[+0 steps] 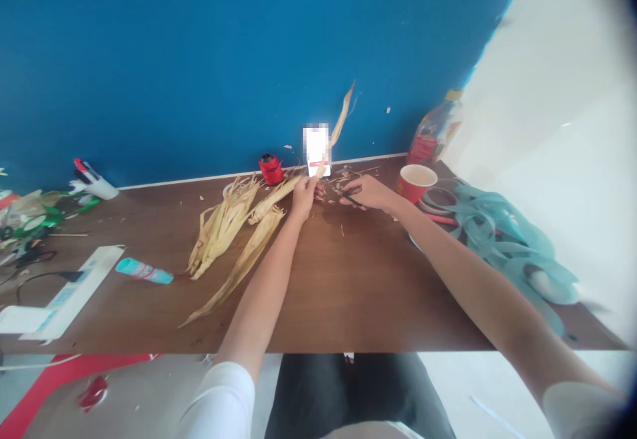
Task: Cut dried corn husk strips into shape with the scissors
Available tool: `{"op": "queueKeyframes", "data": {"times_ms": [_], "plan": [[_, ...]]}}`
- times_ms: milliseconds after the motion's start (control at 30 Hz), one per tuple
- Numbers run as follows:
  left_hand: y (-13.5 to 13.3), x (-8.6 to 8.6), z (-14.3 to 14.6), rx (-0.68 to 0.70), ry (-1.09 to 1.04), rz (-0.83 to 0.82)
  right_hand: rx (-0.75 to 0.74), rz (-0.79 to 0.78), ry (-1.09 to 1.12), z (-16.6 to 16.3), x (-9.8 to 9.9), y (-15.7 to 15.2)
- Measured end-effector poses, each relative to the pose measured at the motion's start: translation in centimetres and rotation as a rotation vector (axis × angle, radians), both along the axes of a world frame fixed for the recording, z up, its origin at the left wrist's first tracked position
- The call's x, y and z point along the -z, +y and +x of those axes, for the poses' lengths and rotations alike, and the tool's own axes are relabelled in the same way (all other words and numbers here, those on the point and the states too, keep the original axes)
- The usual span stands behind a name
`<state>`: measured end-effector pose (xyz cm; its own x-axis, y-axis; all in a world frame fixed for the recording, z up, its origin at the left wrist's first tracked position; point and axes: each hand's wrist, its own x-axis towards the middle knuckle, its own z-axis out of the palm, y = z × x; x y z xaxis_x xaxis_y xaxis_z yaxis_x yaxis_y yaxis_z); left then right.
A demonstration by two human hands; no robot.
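My left hand (304, 197) is closed on a narrow strip of dried corn husk (340, 121), which rises from the fingers and curls up to the right. To its right, my right hand (368, 192) grips a slim black tool (351, 199), whose kind I cannot make out. Small husk scraps lie on the table around both hands. Left of my left hand are a large bundle of dry corn husks (223, 227), a smaller husk piece (271, 203) and a long pointed husk (239, 270).
A lit phone (316, 147) leans on the blue wall beside a red can-like object (271, 170). At right stand a red paper cup (412, 190), a bottle (432, 137) and coiled teal ribbon (512, 227). A power strip (82, 286) and a blue tube (144, 271) lie left.
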<state>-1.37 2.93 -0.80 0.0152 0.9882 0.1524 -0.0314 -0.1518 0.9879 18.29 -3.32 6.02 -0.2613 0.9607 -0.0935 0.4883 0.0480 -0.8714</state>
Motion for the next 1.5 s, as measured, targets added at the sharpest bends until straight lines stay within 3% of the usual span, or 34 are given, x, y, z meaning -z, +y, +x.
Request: {"op": "queueKeyframes", "data": {"times_ms": [667, 1100, 1500], "plan": [[-0.2, -0.3, 0.0, 0.011, -0.010, 0.027, 0.044, 0.110, 0.058, -1.8, 2.4, -0.3], [-0.4, -0.5, 0.1, 0.022, 0.007, 0.031, 0.112, 0.444, -0.108, -3.7, 3.9, -1.1], [0.2, 0.5, -0.1, 0.091, -0.002, 0.057, 0.156, 0.354, -0.012, -4.4, 4.2, -1.7]]}}
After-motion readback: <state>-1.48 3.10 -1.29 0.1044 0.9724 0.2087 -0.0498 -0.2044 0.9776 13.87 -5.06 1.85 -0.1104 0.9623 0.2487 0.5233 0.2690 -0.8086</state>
